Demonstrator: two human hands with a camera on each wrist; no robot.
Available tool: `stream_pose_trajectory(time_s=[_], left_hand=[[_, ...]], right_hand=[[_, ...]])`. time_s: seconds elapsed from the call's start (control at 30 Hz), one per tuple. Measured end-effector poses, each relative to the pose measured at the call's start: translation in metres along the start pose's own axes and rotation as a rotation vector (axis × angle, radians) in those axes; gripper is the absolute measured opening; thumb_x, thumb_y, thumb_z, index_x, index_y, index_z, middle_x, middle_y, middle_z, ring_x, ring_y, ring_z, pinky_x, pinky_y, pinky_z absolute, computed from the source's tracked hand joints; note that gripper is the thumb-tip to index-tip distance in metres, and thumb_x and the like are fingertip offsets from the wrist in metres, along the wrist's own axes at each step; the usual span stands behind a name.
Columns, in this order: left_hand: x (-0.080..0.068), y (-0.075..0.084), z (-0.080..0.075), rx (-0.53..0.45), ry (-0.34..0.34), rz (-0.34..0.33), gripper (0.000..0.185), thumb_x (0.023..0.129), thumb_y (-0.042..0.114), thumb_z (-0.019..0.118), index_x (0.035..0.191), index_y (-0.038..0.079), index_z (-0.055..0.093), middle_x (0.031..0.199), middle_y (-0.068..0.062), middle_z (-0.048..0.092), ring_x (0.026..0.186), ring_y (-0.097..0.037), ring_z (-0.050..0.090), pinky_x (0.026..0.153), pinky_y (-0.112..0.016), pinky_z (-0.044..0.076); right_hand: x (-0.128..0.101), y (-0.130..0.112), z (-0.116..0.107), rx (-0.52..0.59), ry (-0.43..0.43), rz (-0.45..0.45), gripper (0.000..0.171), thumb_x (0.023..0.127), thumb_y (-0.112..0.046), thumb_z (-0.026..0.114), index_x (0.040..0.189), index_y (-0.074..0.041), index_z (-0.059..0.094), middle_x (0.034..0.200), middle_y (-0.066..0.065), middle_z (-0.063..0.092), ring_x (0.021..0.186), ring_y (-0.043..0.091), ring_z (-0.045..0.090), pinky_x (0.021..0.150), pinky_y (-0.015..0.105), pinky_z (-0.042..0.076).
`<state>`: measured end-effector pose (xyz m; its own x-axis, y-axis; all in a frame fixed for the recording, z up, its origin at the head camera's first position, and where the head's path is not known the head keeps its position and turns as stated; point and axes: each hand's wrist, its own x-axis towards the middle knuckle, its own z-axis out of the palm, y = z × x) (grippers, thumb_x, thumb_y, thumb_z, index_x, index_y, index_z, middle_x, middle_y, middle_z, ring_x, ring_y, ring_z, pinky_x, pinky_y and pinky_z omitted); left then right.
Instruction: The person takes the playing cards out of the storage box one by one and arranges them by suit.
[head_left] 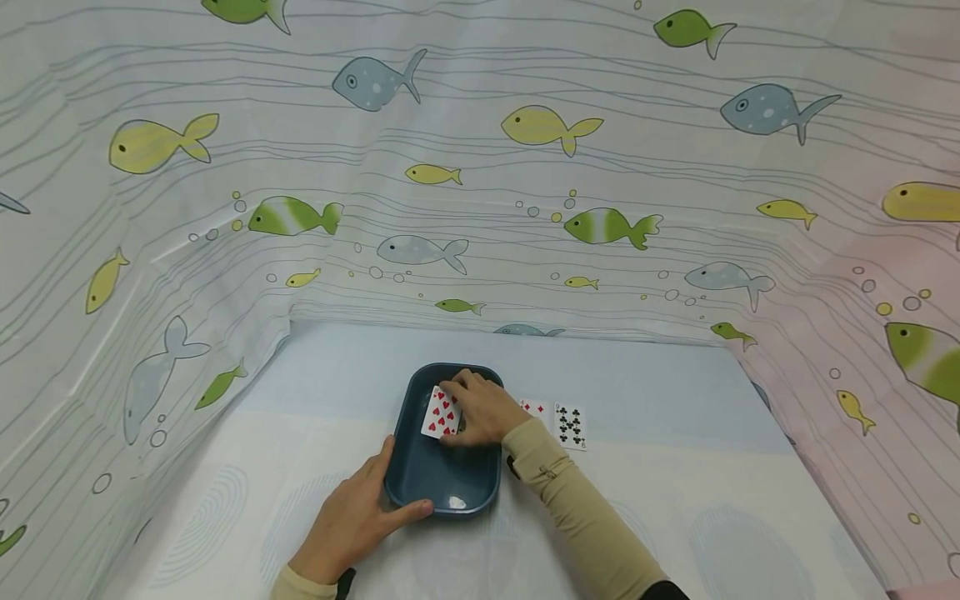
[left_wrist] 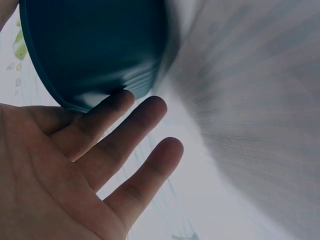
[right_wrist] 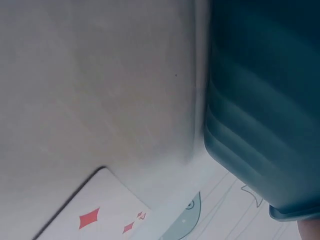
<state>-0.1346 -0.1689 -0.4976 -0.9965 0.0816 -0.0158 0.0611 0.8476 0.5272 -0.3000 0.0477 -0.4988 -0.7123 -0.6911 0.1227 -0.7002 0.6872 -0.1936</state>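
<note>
A dark blue rectangular tray (head_left: 450,483) rests on the table. My left hand (head_left: 352,508) lies against its near left corner, thumb along the near rim. In the left wrist view, the straight, spread fingers (left_wrist: 125,130) of that hand are beside the tray's outer wall (left_wrist: 100,45). Over the tray, my right hand (head_left: 483,412) pinches a hearts playing card (head_left: 439,415) between thumb and fingers, face up and tilted. The right wrist view shows mainly the tray's ribbed outside wall (right_wrist: 260,130); the held card is out of sight there.
Right of the tray, a diamonds card (head_left: 535,407), partly hidden by my right arm, lies beside a clubs card (head_left: 571,426), both face up. A pale cloth (head_left: 675,467) covers the table. A fish-patterned curtain (head_left: 480,200) encloses the back and sides.
</note>
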Motion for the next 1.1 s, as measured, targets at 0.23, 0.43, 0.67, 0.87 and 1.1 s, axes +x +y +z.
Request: stream_pose_trajectory(time_s=[0.23,0.43,0.67,0.87,1.1], left_hand=[[0.001,-0.001,0.001,0.008,-0.005,-0.011,0.125,0.075,0.084,0.063,0.161,0.003,0.023,0.153,-0.019,0.046,0.13,-0.037,0.054,0.101,-0.058,0.047],[0.0,-0.001,0.001,0.014,0.003,-0.007,0.124,0.075,0.083,0.064,0.161,0.003,0.024,0.151,-0.019,0.048,0.128,-0.036,0.056,0.1,-0.057,0.048],[0.0,-0.002,0.001,0.018,0.007,0.0,0.124,0.075,0.084,0.063,0.161,0.003,0.024,0.151,-0.02,0.048,0.128,-0.037,0.056,0.1,-0.057,0.048],[0.0,-0.001,0.001,0.018,0.005,-0.007,0.123,0.076,0.082,0.064,0.161,0.003,0.023,0.152,-0.019,0.047,0.129,-0.038,0.055,0.101,-0.058,0.048],[0.0,-0.002,0.001,0.02,0.02,0.013,0.123,0.076,0.082,0.065,0.16,0.003,0.024,0.151,-0.019,0.048,0.129,-0.037,0.055,0.101,-0.056,0.048]], right_hand=[[-0.004,0.001,-0.005,0.004,0.018,-0.033,0.09,0.079,-0.063,0.076,0.151,-0.018,0.048,0.135,0.006,0.052,0.113,0.02,0.057,0.101,0.037,0.049],[-0.009,0.0,-0.015,-0.002,0.03,-0.06,0.091,0.078,-0.063,0.077,0.151,-0.017,0.048,0.135,0.006,0.053,0.114,0.019,0.057,0.1,0.038,0.05],[-0.016,0.003,-0.02,0.011,0.037,-0.041,0.09,0.078,-0.061,0.077,0.151,-0.017,0.048,0.136,0.006,0.052,0.116,0.02,0.056,0.103,0.038,0.048],[-0.025,0.005,-0.028,0.032,0.06,-0.023,0.088,0.079,-0.059,0.077,0.151,-0.019,0.047,0.135,0.005,0.052,0.112,0.018,0.054,0.101,0.035,0.049],[-0.035,0.009,-0.042,0.012,0.105,-0.03,0.088,0.078,-0.06,0.077,0.151,-0.018,0.049,0.135,0.004,0.052,0.114,0.018,0.055,0.102,0.036,0.048]])
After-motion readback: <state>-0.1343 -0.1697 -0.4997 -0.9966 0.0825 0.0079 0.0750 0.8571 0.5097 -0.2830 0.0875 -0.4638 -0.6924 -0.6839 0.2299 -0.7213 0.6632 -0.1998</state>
